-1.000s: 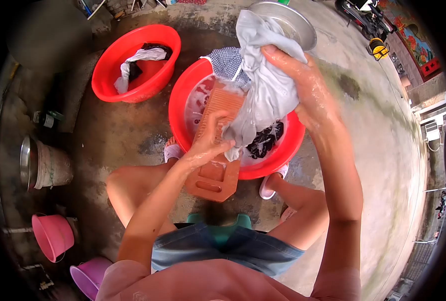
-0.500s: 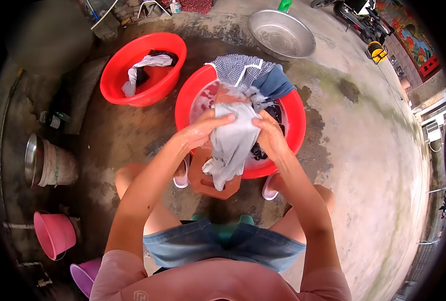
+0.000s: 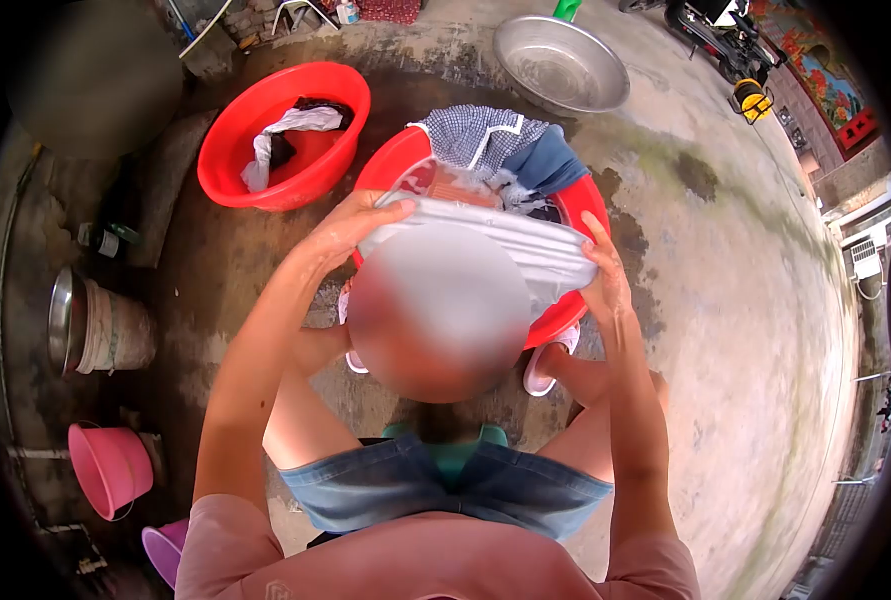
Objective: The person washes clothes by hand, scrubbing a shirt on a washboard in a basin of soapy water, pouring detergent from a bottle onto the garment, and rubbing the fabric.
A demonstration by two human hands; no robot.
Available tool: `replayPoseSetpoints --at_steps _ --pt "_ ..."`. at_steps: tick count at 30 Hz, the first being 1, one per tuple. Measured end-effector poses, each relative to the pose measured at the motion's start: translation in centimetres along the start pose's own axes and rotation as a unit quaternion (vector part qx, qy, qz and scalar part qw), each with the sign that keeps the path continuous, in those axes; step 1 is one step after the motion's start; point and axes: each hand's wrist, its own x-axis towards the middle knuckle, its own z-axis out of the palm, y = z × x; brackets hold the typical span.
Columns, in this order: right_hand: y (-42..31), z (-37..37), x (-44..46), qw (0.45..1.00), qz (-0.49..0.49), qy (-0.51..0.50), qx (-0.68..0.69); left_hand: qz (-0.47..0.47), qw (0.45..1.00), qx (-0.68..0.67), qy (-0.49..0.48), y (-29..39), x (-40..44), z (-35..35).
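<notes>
A wet light-grey garment [image 3: 510, 232] is stretched wide between my two hands above a red basin [image 3: 390, 165]. My left hand [image 3: 353, 222] pinches its left end, thumb on top. At the right end, my right hand [image 3: 605, 268] grips it the same way. A round blur hides the garment's lower part. Behind the cloth, the top of a reddish-brown washboard [image 3: 455, 187] shows in sudsy water. Over the basin's far rim hang a blue checked cloth [image 3: 475, 135] with white trim and a blue denim piece [image 3: 545, 165].
Another red basin [image 3: 340, 85] at the upper left holds white and dark cloth. A metal basin [image 3: 565, 65] lies behind. On the left stand a bucket [image 3: 120, 330], a pink bucket [image 3: 110, 468] and a purple one [image 3: 167, 548]. A motorbike [image 3: 710, 40] is parked far right.
My hands have moved apart, pulling the grey garment from a hanging bunch into a wide taut band. The blur now covers its lower part and the washboard's lower end.
</notes>
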Motion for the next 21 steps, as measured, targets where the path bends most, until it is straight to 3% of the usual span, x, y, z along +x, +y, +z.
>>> replayPoseSetpoints --at_steps 6,9,11,13,14,15,16,17,18,20,21 --pt "-2.4 -0.1 -1.2 0.972 0.053 -0.038 -0.227 -0.055 0.993 0.084 -0.066 -1.1 -0.4 -1.8" --pt "-3.5 2.1 -1.5 0.886 -0.019 -0.132 -0.443 -0.038 0.994 0.090 -0.045 -3.6 0.1 -1.7" --pt "-2.7 1.9 -1.1 0.705 -0.017 -0.123 -0.698 -0.027 0.995 0.094 -0.020 -4.6 0.8 -1.0" --pt "-1.3 1.1 -0.9 0.455 -0.007 -0.102 -0.885 -0.041 0.993 0.112 -0.022 -5.2 1.1 -1.1" --pt "-1.4 0.1 -0.8 0.481 -0.044 -0.060 -0.874 -0.040 0.991 0.119 -0.046 -4.4 0.7 -1.0" --pt "-1.8 -0.8 -0.3 0.577 -0.083 -0.049 -0.811 -0.039 0.989 0.126 -0.069 -3.2 0.3 -0.8" --pt "-2.3 -1.7 0.2 0.666 -0.119 -0.038 -0.736 -0.035 0.959 0.220 -0.176 -1.6 -0.1 -1.0" --pt "-2.7 -1.7 0.4 0.745 -0.153 -0.025 -0.649 -0.067 0.937 0.270 -0.211 -1.1 -0.4 -1.0" --pt "-2.2 -1.2 0.7 0.845 -0.218 -0.073 -0.483 -0.097 0.909 0.321 -0.246 -0.7 -0.4 -1.2" --pt "-2.4 -0.4 0.4 0.951 -0.094 -0.031 -0.293 -0.141 0.862 0.411 -0.263 -0.2 -0.6 -1.0" --pt "-2.6 -0.2 0.5 0.981 -0.030 -0.011 -0.189 -0.133 0.895 0.353 -0.240 -1.0 -0.4 -1.7"
